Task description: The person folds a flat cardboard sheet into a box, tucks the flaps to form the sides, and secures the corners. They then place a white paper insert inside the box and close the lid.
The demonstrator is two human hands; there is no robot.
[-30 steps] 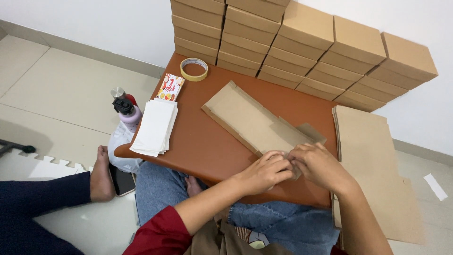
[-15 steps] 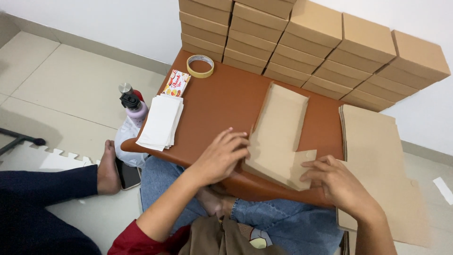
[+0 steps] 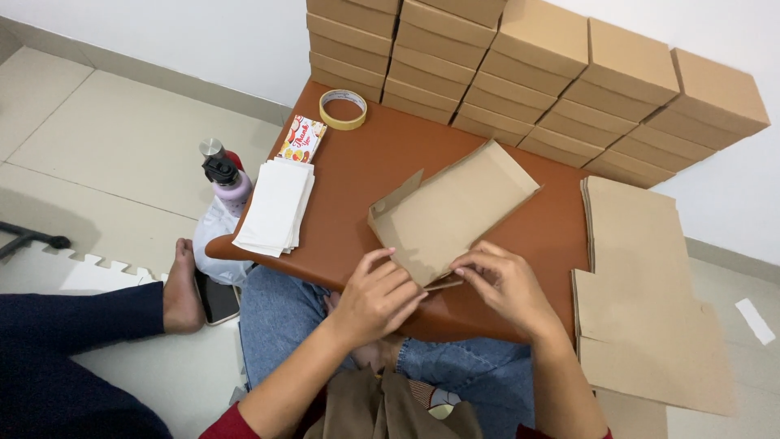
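I see the left hand point(image 3: 378, 297) and right hand point(image 3: 504, 284) pinching the near end of the cardboard box blank point(image 3: 451, 213); its long axis points toward the table's point(image 3: 366, 162) far right corner.

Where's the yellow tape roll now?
Head view: the yellow tape roll lies at the brown table's far left corner, beside the stacked cardboard boxes.

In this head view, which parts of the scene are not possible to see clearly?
- Near edge of the cardboard box blank: covered by the left hand and right hand, so the fold there is hidden.
- Stack of folded boxes: its top is cut off by the upper frame edge.
- Dark object on the floor: mostly hidden under the table.
- Flat cardboard sheets: their count is too fine to tell.
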